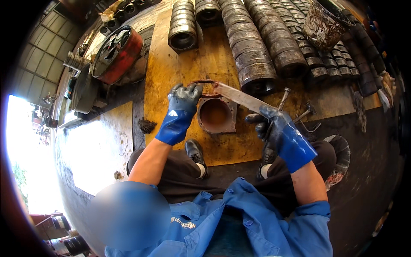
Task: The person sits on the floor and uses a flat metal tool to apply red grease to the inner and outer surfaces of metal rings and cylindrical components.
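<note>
I am watching the left hand (183,99), in a blue and grey coated glove, pinching a thin rusty metal ring (204,88) by its left edge, fingers clamped on it, just above a square rusty flanged housing with a round bore (216,115) lying on the yellow-stained plywood sheet (171,64). The right hand (274,124), gloved the same, is gripping a long flat pale metal bar (242,97), fingers wrapped shut around its lower end, its far tip touching the ring. The ring is looking light, stiff and gritty, unlikely to slip from coated gloves, and best taken at the rim. The housing is looking heavy; I would grasp its square flange. Rows of dark steel cylinders (252,51) are lying beyond, well apart.
</note>
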{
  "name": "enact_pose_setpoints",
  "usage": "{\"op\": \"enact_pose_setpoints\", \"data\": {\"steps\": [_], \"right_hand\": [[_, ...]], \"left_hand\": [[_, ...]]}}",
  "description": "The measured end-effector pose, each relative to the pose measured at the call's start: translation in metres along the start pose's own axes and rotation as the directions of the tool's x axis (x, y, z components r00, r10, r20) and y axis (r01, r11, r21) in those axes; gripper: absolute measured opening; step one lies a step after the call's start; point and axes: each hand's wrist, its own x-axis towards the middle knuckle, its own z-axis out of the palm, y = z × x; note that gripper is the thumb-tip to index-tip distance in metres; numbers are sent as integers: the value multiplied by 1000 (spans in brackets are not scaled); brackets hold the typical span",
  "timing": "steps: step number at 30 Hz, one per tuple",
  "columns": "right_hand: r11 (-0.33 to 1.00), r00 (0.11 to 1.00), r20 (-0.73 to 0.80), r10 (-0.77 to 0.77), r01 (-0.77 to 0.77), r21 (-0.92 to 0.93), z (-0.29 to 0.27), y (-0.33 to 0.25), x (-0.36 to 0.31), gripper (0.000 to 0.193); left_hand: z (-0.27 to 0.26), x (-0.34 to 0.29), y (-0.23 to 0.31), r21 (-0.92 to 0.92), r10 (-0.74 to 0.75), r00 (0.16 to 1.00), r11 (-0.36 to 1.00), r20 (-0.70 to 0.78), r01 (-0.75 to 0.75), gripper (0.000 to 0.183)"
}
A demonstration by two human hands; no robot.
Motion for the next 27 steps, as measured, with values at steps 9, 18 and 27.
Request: {"op": "enact_pose_setpoints", "data": {"steps": [9,18,27], "right_hand": [[995,999,16,32,-33,89,-14,-15,1,31],[957,999,-34,24,-14,289,-50,-37,8,23],[938,989,94,-114,75,339,-42,-37,3,21]], "left_hand": [[-9,13,5,-31,15,999,999,-51,-16,25],[-36,23,-13,-74,79,954,992,-289,-104,40],[-4,7,-14,-990,-237,971,121,37,67,24]]}}
